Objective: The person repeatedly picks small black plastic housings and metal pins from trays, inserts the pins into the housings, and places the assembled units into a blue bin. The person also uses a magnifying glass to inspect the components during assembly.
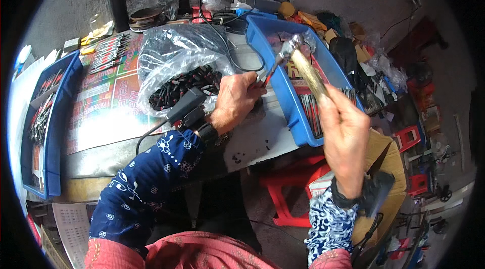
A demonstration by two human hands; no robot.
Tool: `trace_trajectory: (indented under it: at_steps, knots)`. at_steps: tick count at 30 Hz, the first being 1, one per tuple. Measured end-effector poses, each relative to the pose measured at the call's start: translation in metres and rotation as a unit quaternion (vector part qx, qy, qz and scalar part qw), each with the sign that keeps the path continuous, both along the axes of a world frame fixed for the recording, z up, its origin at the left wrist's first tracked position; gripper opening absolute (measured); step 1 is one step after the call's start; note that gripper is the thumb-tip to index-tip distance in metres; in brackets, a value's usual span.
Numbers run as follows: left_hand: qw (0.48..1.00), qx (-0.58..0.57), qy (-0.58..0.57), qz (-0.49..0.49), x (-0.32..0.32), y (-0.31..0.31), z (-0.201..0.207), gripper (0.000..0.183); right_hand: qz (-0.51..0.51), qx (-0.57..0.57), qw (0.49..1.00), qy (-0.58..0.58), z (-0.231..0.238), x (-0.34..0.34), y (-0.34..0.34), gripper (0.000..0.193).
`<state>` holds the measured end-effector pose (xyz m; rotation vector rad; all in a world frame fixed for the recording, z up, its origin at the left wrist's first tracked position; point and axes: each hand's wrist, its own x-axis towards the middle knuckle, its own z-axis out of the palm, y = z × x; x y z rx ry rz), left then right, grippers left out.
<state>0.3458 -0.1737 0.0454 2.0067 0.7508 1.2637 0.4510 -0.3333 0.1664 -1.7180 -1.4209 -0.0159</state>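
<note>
Writing first: you have a large printed sheet (103, 100) on the bench, out to the left of your left fingers, bold coloured lettering on red and green, part washed out by glare. A red card (294, 72) with big pale characters sits beyond your left fingertips, partly behind the hammer handle. A white paper (70, 228) far below and left of your left fingers carries a grid of print, too small to read.

Pose: your left hand (235, 98) comes in palm-down, wrist bent toward the right, thumb and forefinger clamped on a slim red-and-black piece (272, 73) that slants up and away from them. Your right hand (346, 137) is raised, slightly blurred, fingers wrapped round the wooden handle of a hammer (310, 73). The handle leans up and left from your grip; the metal head is at the far end of the slim piece. Contact there: cannot tell.

Around: an open clear bag (166, 49) of black-and-red parts (184, 84) lies just left of your left fingers. A blue bin (284, 100) stands between your two hands and beyond, slim pieces inside near your right fingers. A second blue tray (56, 153) lies far left of both.
</note>
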Motion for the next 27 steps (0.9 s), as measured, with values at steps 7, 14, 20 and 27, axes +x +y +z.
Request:
trace_trajectory:
  at_steps: [7,14,20,27]
  knots:
    - [1.000,0.003,0.001,0.000,-0.001,-0.003,-0.004,0.028,0.040,0.047,0.997,0.041,-0.013,0.009,-0.002,0.021]
    - [0.998,-0.054,-0.043,-0.006,0.002,0.000,-0.005,0.019,-0.020,0.030,0.997,-0.066,-0.048,0.007,0.005,0.021]
    - [0.972,-0.183,-0.125,-0.080,-0.017,0.009,0.017,0.010,-0.066,-0.012,0.981,-0.181,-0.098,-0.001,0.023,0.025]
    - [0.965,-0.227,-0.067,-0.109,-0.065,-0.021,0.044,0.017,-0.136,-0.065,0.957,-0.248,-0.136,-0.003,0.040,0.025]
